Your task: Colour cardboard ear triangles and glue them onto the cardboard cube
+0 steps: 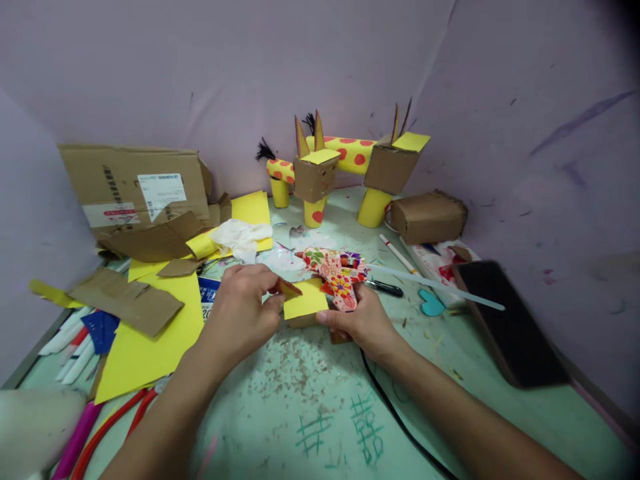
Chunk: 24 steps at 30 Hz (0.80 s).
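My left hand [250,300] pinches a small pointed cardboard ear [289,289] with a yellow face. It is held at the left edge of a small cardboard box [307,300] with a yellow paper top. My right hand [367,323] is closed round the handle of a flower-patterned glue gun [336,273], and its thumb reaches the box's right corner. The gun's nozzle points left above the box. A long translucent glue stick [435,283] juts out of its back to the right. Part of the handle is hidden by my fingers.
Spotted giraffe-like cardboard figures [320,177] stand at the back. Yellow sheets [155,333], cardboard scraps [127,300] and red-handled pliers or scissors [110,427] lie left. At right are a phone [510,320] and a cardboard block [429,217]. A black cord [395,407] runs toward me.
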### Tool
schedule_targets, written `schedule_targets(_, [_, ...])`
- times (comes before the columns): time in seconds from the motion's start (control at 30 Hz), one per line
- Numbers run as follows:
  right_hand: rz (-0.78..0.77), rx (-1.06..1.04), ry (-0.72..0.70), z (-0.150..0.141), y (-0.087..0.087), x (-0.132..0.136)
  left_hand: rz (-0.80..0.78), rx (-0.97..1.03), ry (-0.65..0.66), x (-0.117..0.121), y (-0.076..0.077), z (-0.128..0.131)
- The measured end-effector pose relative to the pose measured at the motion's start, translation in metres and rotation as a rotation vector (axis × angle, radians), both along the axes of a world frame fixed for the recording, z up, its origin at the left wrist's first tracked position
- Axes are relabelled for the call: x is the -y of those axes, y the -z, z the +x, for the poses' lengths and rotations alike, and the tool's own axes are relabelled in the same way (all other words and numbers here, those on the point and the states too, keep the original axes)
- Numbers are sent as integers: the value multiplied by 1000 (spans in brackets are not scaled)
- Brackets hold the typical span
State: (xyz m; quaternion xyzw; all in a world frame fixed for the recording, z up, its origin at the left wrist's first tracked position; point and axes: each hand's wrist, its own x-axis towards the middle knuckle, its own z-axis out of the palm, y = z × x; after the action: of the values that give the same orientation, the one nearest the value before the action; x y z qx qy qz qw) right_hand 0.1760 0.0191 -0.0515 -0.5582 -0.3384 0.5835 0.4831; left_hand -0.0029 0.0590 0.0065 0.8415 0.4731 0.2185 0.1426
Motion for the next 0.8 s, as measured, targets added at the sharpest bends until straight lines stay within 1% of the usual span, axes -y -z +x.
schedule_targets(0.17, [-1, 0, 6, 0, -1, 0, 31, -44, 90, -4, 3, -3])
schedule_targets(0.33, [2, 1, 2, 0, 0, 0, 41, -85, 122, -7, 2, -2])
schedule_targets(0.5, [-3, -4, -2, 1, 0, 0, -71, -65, 94, -9, -3, -1])
schedule_targets(0.63, [0, -7, -4, 1, -1, 0, -178, 22, 84, -10, -11, -4])
schedule_targets(0.8, [8, -2, -5, 1, 0, 0, -212, 137, -17, -11, -19, -9])
